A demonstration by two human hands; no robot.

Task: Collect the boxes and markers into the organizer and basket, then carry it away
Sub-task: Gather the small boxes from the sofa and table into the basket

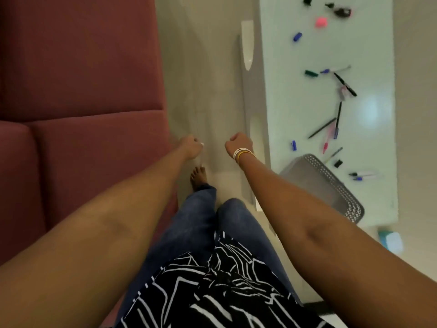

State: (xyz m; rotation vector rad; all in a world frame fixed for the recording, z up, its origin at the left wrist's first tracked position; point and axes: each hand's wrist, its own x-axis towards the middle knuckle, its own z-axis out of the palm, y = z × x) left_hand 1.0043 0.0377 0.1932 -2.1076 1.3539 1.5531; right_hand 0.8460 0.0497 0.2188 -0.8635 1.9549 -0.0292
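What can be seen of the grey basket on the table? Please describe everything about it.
The grey basket looks like plastic, with rounded corners and walls pierced by a lattice of small holes. It stands upright on the pale glass-like table, at the end nearest the person, one corner by the table edge. Its inside looks empty, though the right forearm hides part of it. Pens and markers lie loose beside it; none clearly touches it. Neither hand touches it.

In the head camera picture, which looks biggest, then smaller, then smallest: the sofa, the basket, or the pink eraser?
1. Sofa, biggest by far.
2. Basket.
3. Pink eraser, smallest, though it lies farther from the camera.
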